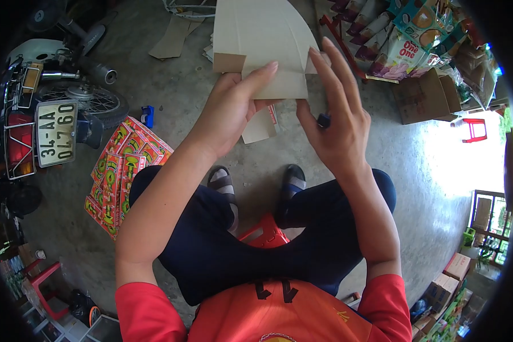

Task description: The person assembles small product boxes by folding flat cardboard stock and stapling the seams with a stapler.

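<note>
Above the seated person's knees, a flat cardboard box blank (262,40) is held up in both hands, its plain inner face toward the camera. The left hand (233,108) grips the lower left part, thumb laid across a folded flap; the right hand (336,119) stands beside the lower right edge with fingers extended upward against the card, and a small dark object (too small to identify) is tucked against its palm. Neither hand is closed into a fist; both are partly spread over the board.

Points of risk, as judged from this view: the blank is supported only along its lower edge, so the tall upper panel could sag or buckle off its crease lines if thumb pressure falls beside a score rather than on it. The object lodged in the right hand limits that hand's grip, and the card could slip toward the concrete floor (404,165). On the floor to the left, a stack of printed red-and-yellow sheets (122,171) lies near a parked motorbike (51,114), well apart from the hands.
</note>
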Tool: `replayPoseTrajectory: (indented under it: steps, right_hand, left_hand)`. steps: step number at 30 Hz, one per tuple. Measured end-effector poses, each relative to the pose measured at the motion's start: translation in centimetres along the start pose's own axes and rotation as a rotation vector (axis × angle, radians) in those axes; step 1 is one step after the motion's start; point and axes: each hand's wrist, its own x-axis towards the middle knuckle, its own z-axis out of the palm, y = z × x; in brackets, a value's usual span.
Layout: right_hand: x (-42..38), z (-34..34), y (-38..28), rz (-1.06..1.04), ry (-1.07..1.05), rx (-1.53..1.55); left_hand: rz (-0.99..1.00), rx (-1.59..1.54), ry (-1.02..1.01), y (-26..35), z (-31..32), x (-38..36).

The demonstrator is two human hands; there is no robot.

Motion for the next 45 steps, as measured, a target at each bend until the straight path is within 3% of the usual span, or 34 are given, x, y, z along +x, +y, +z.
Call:
replayPoseTrajectory:
  steps: [5, 8, 11, 14, 17, 20, 22, 29, 41, 45]
  right_hand:
    - [0.3, -1.0, -0.4, -0.104, 0.034, 0.026]
    - [0.4, -1.2, 0.1, -0.182, 0.11, 0.098]
    - [0.9, -1.8, 0.9, -0.261, 0.178, 0.119]
    - [0.9, -2.4, 1.6, -0.31, 0.177, 0.104]
    - [0.9, -2.3, 1.8, -0.315, 0.165, 0.088]
    - [0.7, -2.2, 1.2, -0.217, 0.148, 0.059]
    - [0.4, -1.6, 0.3, -0.112, 0.127, 0.083]
    - [-0.3, 0.0, -0.7, -0.217, -0.058, -0.007]
    - [-0.4, 0.3, -1.5, -0.084, -0.152, -0.031]
    - [-0.3, 0.3, -1.7, 0.007, -0.276, 0.008]
  left_hand:
    - [-0.04, 0.051, -0.079, 0.2, -0.3, -0.3]
    - [0.087, 0.137, -0.321, 0.7, -0.1, -0.9]
    - [0.07, -0.472, -0.584, 0.3, -0.7, -0.5]
    - [-0.051, -0.66, -0.508, 2.4, -1.3, -0.4]
    - [-0.129, -0.551, -0.338, 2.6, -2.5, 0.3]
    - [-0.091, -0.067, 0.05, 2.0, -1.6, 0.5]
    - [-0.05, -0.206, 0.038, 1.6, -2.5, 0.8]
    - [0.08, -0.338, 0.052, 1.9, -3.8, 1.2]
    - [0.037, -0.029, -0.069, 2.1, -2.0, -0.1]
    - [-0.015, 0.051, -0.043, 1.8, -0.9, -0.8]
